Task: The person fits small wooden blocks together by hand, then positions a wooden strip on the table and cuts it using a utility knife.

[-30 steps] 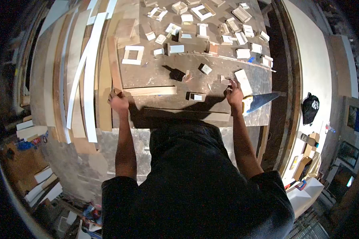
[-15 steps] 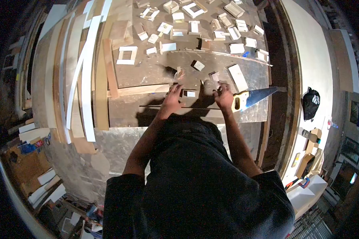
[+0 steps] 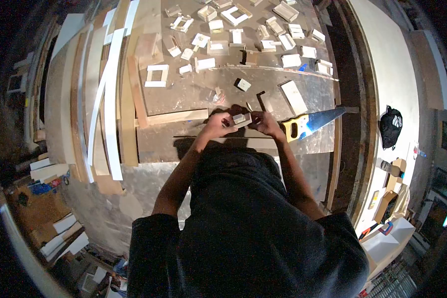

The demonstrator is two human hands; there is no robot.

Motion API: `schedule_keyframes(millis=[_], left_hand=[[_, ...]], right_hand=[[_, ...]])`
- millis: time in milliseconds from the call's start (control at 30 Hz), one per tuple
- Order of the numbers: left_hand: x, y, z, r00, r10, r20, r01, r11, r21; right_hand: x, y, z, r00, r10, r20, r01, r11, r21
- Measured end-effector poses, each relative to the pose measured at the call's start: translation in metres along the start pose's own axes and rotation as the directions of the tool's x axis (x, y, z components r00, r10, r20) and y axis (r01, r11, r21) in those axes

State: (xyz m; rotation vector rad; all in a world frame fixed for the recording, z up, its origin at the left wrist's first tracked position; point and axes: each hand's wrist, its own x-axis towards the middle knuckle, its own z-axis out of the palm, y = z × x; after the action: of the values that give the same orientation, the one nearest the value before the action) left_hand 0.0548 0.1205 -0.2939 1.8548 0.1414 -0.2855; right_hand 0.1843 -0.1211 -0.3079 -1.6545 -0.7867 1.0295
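Your cluttered table [image 3: 184,97] stands in a dim room. Your left hand [image 3: 217,125] pinches a wooden block [image 3: 242,120] toward three o'clock; your right hand [image 3: 268,124] has an unclear grip.

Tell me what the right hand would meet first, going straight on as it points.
Probably the small wooden piece in the left hand; the right hand is so near that it may already touch it, though depth is unclear.

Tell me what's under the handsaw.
Brown workbench top shows around the handsaw, whose tip reaches the bench's right edge. Whatever lies directly beneath it is covered and cannot be seen.
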Motion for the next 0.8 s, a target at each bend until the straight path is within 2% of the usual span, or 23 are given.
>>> schedule_keyframes(millis=[33,100,133,267,333,367,400,433,467,633,700,733,800], left_hand=[[0.001,0.002,-0.002,0.999,-0.015,0.030,0.015,1.000,-0.012],[0.002,0.012,-0.003,1.000,0.008,-0.004,-0.008,1.000,0.011],[0.002,0.016,-0.004,0.999,0.031,-0.034,-0.030,0.999,0.034],[0.003,0.025,-0.007,0.999,0.036,-0.030,-0.035,0.999,0.035],[0.000,0.034,-0.003,0.977,0.091,-0.195,-0.095,0.995,-0.013],[0.001,0.036,-0.003,0.977,0.090,-0.194,-0.094,0.995,-0.012],[0.004,0.031,-0.001,0.989,-0.033,-0.141,-0.010,0.955,-0.297],[0.007,0.027,0.000,0.989,-0.136,-0.055,0.084,0.830,-0.551],[0.008,0.022,-0.002,0.995,-0.091,-0.047,0.049,0.827,-0.559],[0.010,0.043,-0.005,0.993,-0.083,-0.089,0.001,0.739,-0.674],[0.011,0.039,-0.002,0.991,-0.094,-0.097,-0.015,0.637,-0.771],[0.010,0.044,-0.002,0.991,-0.097,-0.094,-0.011,0.636,-0.771],[0.009,0.048,-0.001,0.990,-0.095,-0.100,-0.046,0.458,-0.888]], right_hand=[[0.000,-0.019,-0.006,1.000,-0.003,0.001,0.003,1.000,0.000],[-0.008,-0.066,-0.014,0.982,0.186,0.045,-0.190,0.976,0.110],[-0.012,-0.068,-0.014,0.986,0.165,-0.024,-0.156,0.964,0.216],[-0.003,-0.085,-0.027,0.966,0.256,-0.050,-0.250,0.964,0.093],[0.000,-0.075,-0.033,0.964,0.265,-0.034,-0.260,0.959,0.112],[0.001,-0.071,-0.034,0.962,0.273,-0.017,-0.269,0.954,0.131],[0.000,-0.071,-0.034,0.962,0.274,-0.017,-0.269,0.954,0.132],[-0.001,-0.070,-0.033,0.959,0.278,-0.052,-0.266,0.949,0.167],[-0.001,-0.070,-0.032,0.955,0.283,-0.086,-0.261,0.944,0.203],[-0.004,-0.081,-0.033,0.970,0.230,-0.080,-0.203,0.945,0.256],[-0.008,-0.087,-0.032,0.966,0.238,-0.097,-0.202,0.937,0.286],[-0.011,-0.095,-0.035,0.973,0.216,-0.079,-0.179,0.928,0.328],[-0.015,-0.106,-0.039,0.979,0.193,-0.062,-0.157,0.916,0.370]])
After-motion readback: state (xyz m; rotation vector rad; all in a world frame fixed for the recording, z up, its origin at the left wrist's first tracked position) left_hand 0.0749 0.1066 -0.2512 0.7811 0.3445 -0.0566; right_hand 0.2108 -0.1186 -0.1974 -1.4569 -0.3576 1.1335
